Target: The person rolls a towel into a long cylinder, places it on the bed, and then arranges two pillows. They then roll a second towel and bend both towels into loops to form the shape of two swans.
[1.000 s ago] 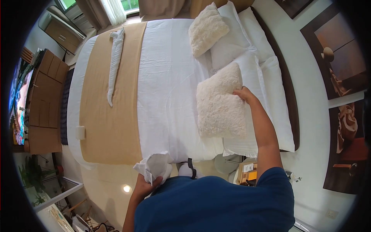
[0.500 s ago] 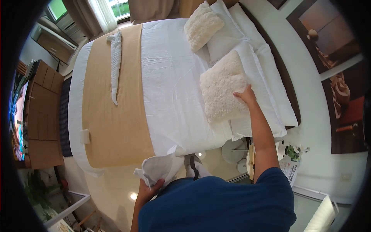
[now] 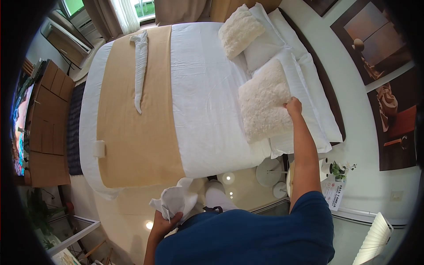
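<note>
My left hand (image 3: 166,224) is closed round a bunched white towel (image 3: 174,199), held low in front of my body beside the near edge of the bed. With its fingers closed, my right hand (image 3: 294,106) grips the headboard-side edge of a fluffy cream cushion (image 3: 265,104). That cushion leans on white pillows (image 3: 302,97). A second fluffy cushion (image 3: 240,32) rests farther across the bed against another white pillow.
A twisted white towel (image 3: 140,73) lies on the tan bed runner (image 3: 137,145), with a small white roll (image 3: 99,149) near its corner. Beside the bed stand a round side table (image 3: 290,179) and a potted plant (image 3: 339,170). A dresser (image 3: 49,123) faces the foot.
My right hand's spread fingers have closed on the cushion's edge. The towel in my left hand has shifted slightly left and down, away from the bed edge. The view has shifted a little.
</note>
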### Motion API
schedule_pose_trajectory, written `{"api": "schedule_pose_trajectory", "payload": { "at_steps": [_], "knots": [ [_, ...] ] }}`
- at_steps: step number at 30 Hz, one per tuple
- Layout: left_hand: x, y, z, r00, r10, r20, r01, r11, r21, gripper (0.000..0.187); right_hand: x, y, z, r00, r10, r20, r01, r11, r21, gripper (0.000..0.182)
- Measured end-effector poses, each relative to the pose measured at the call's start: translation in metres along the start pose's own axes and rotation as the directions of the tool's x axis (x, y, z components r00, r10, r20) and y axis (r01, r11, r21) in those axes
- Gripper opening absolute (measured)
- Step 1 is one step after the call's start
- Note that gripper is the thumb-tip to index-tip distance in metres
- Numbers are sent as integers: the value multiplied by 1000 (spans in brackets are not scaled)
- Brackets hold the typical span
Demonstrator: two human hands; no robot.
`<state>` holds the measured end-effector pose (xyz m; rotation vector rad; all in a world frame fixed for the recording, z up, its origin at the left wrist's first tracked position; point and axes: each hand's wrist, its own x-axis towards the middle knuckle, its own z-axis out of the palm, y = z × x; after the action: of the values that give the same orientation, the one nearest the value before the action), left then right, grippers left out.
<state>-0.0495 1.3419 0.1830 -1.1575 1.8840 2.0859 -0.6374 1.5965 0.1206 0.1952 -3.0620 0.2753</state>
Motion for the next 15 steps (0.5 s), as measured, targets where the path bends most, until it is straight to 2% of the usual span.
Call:
{"api": "schedule_pose_trajectory", "payload": {
  "at_steps": [4,6,8,9,10,11,12,13,14,15],
  "knots": [
    [14,10,14,1000,15,11,-15,1000,1,68,2,22,15,999,-35,23,35,999,10,42],
    [18,11,19,1000,10,11,-10,1000,6,69,1,23,14,995,-34,96,30,999,41,45],
    [20,16,20,999,30,36,-30,999,9,69,-14,8,-1,988,149,32,-149,989,-21,56],
    [19,23,21,999,33,13,-33,999,0,69,-22,2,3,989,-51,-136,41,996,-75,59],
    [18,32,23,998,66,-12,-66,998,-14,68,-31,-7,8,922,-258,-287,222,963,-152,62],
    [15,38,24,995,92,-46,-93,995,-28,67,-51,-35,5,873,-428,-234,463,878,121,58],
    [14,38,23,993,81,-87,-84,996,-39,67,-87,-76,-5,779,-587,-219,621,677,394,53],
    [13,37,19,997,46,-61,-49,998,-40,65,-132,-118,-14,736,-671,90,410,547,729,48],
    [12,37,14,999,17,-34,-18,999,-38,63,-173,-151,-5,514,-717,470,38,567,823,47],
    [7,45,10,999,0,-48,-1,1000,-23,61,-227,-191,-23,300,-834,462,-55,469,882,43]
  ]
}}
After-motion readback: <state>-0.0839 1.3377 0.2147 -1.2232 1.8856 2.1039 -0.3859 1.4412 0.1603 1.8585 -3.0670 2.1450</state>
